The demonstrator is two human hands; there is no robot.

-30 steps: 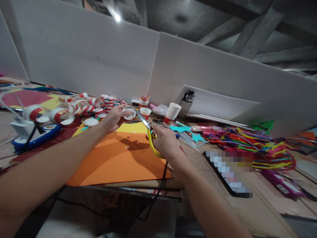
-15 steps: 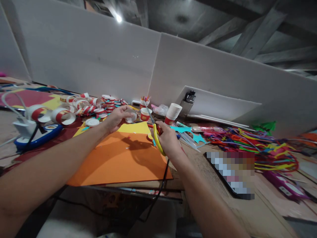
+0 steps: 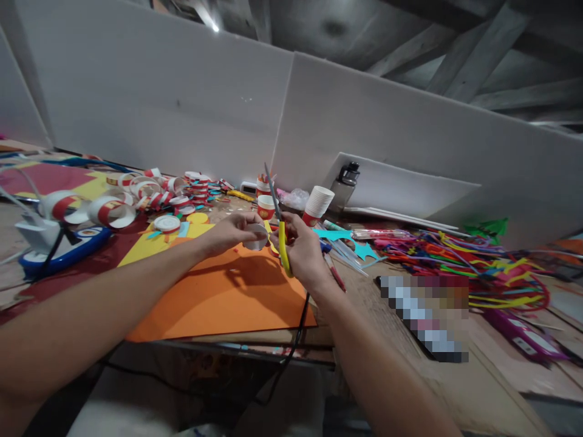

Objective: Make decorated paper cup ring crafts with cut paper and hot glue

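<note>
Two bare hands meet over a craft-strewn tabletop (image 3: 359, 321). The left hand (image 3: 234, 233) pinches a small, pale, round paper piece (image 3: 255, 241), thumb and fingers pressed on its near-left edge; most of the piece juts past the fingertips toward the other hand — probably gripped by the edge so that the rest is left free. It is held above an orange sheet (image 3: 200, 303), which seems laid flat there as a work surface.

The right hand (image 3: 305, 252) has its fingers curled around the yellow handles of a pair of scissors (image 3: 282, 238). The blades point up and away from the person, beside the paper piece rather than on it — a hold that likely keeps the tips clear of the left fingers. Whether the blades are parted is hard to tell.

Just beyond the hands stand a single red-and-white paper cup (image 3: 266, 205) and, to its right, a nested stack of cups (image 3: 317, 203), apparently placed within easy reach. Curled red-and-white paper rings (image 3: 112, 212) lie heaped at the left, perhaps set aside to leave the middle free.
</note>
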